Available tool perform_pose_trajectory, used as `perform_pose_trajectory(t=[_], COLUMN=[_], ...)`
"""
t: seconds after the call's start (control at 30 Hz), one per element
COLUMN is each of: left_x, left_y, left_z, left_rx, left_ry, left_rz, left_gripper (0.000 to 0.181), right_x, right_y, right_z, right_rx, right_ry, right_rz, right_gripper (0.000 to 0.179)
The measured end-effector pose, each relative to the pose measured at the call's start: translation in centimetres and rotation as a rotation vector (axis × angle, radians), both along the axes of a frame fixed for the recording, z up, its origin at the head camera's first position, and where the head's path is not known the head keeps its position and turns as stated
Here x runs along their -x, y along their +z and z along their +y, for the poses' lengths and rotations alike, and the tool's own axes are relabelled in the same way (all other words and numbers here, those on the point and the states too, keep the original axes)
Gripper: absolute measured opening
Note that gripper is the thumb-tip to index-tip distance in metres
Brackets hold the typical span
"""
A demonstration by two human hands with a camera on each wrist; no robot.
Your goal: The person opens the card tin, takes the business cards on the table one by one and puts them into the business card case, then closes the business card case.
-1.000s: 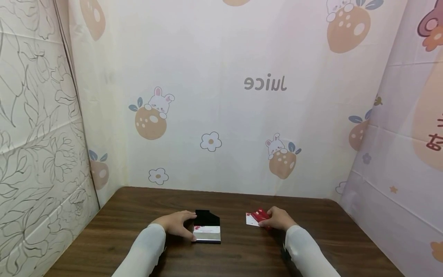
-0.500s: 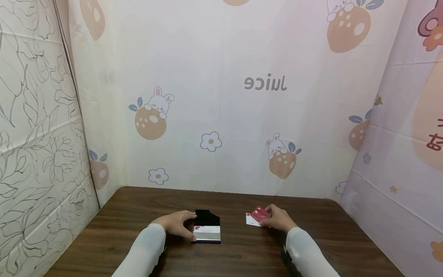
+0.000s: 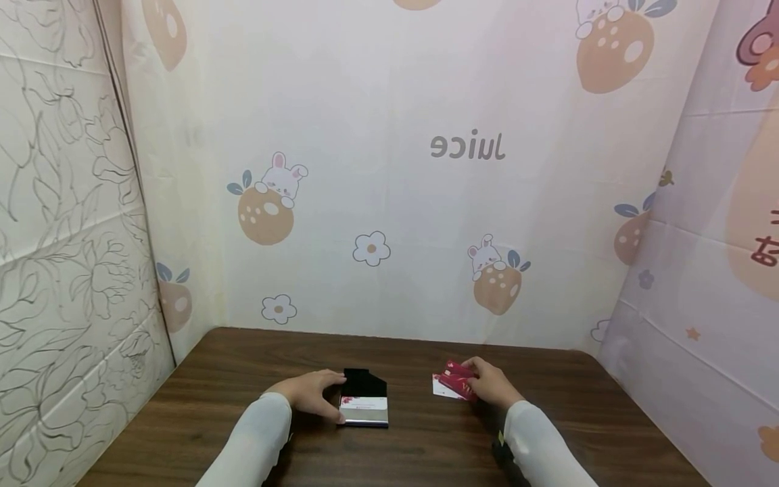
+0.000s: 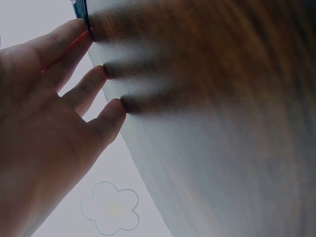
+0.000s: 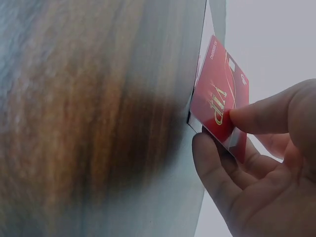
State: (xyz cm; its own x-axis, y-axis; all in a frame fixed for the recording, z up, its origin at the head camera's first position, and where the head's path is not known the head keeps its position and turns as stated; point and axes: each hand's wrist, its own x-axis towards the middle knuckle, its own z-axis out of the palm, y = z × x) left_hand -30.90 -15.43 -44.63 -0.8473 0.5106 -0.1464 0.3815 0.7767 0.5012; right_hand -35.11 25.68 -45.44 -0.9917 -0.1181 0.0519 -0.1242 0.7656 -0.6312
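In the head view an opened card case (image 3: pixel 364 408) lies on the table, its black lid (image 3: pixel 365 384) folded back to the far side. A white card printed with red flowers shows inside it. My left hand (image 3: pixel 313 393) rests at the case's left side, thumb at the near corner and index finger at the lid's edge. Its other fingertips (image 4: pixel 114 106) touch the wood in the left wrist view. My right hand (image 5: pixel 269 158) pinches a red VIP card (image 5: pixel 212 98) between thumb and fingers. The red card is tilted above a white flowered card (image 3: pixel 439 387) that lies on the table.
The dark wooden table (image 3: pixel 408 460) has rounded far corners and ends at a curtain (image 3: pixel 389 189) printed with rabbits and fruit. Patterned cloth walls stand close at left (image 3: pixel 67 203) and right (image 3: pixel 700 291). Wood lies bare between the case and the cards.
My right hand has shifted slightly away from me and tilted the red card up off the white one, so its VIP print shows. My left hand and the card case have not moved.
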Motion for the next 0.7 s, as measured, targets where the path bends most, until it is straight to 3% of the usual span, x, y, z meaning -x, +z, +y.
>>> perform_pose_trajectory(t=[0.7], left_x=[0.3], left_y=[-0.2], left_z=[0.0], left_rx=[0.001], left_ry=[0.001], left_rz=[0.009], left_gripper=[0.085], right_x=[-0.5], right_y=[1.0], right_z=[-1.3], right_rx=[0.042], right_ry=[-0.004], right_rz=[0.061], right_gripper=[0.026])
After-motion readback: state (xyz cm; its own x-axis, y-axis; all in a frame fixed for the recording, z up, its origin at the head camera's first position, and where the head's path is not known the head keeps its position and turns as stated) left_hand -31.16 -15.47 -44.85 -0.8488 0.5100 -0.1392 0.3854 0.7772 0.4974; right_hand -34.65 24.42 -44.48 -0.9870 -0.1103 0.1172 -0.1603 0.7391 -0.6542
